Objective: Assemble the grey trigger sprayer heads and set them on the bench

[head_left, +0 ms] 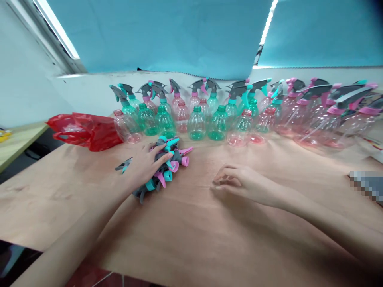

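Note:
My left hand (145,162) lies with fingers stretched over a heap of loose spray trigger heads (168,175), grey with pink and turquoise collars and levers. Its fingertips touch the heads at the top of the heap; none is clearly gripped. To the right, my right hand (236,181) is low over the bare wood, its fingers loosely bent, a gap before the thumb, and nothing visible in it. Behind the hands stands a front row of bottles without heads, among them a green bottle (218,123) and a pink bottle (240,128).
Several bottles with spray heads fitted, such as a pink-collared spray bottle (324,119), crowd the back and right of the wooden table (185,235). A red plastic bag (86,131) lies at the left. At the right edge is a blurred-out flat object (369,185).

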`<state>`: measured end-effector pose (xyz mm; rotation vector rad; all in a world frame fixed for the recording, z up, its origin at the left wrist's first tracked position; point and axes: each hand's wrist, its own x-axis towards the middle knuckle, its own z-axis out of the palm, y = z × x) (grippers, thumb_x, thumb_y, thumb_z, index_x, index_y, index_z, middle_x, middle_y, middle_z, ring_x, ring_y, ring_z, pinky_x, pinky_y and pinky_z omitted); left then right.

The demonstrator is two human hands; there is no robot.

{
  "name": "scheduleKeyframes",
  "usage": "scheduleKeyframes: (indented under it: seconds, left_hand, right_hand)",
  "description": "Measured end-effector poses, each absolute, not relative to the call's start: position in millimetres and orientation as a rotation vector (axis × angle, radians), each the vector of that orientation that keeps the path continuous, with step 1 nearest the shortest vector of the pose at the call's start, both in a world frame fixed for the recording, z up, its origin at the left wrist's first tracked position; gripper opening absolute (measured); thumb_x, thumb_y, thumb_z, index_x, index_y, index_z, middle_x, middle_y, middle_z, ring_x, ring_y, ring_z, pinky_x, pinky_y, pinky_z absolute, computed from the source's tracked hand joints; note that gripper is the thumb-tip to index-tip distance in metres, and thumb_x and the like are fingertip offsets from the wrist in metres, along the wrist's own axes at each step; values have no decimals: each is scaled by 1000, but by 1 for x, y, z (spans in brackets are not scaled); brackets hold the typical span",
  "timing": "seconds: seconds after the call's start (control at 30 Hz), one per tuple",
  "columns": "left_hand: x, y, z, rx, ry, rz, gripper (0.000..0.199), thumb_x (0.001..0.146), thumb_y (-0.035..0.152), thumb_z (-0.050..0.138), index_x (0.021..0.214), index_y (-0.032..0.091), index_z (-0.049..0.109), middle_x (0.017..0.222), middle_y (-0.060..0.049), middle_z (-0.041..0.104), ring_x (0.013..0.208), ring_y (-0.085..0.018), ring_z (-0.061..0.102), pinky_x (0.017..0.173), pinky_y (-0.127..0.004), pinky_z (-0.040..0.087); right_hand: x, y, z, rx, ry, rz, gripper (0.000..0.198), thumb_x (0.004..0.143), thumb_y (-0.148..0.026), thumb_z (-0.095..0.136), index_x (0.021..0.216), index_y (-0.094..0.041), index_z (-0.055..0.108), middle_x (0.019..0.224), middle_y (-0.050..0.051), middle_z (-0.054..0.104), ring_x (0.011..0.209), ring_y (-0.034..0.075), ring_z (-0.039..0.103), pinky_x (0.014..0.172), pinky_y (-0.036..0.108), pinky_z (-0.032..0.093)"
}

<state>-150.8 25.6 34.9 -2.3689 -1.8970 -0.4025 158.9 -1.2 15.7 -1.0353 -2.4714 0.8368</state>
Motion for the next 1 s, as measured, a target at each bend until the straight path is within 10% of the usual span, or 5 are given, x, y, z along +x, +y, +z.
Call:
scheduleKeyframes:
  seconds: [1.0]
  left_hand:
    - [-162,16,24,-2213,-1753,-431,34,94,32,30,111,16,55,101,-11,57,97,-26,56,86,-37,44]
  right_hand:
    - [45,28,21,-916,-2566,193,45,85,-54,47,93,-12,62,98,13,53,93,25,51,72,34,43]
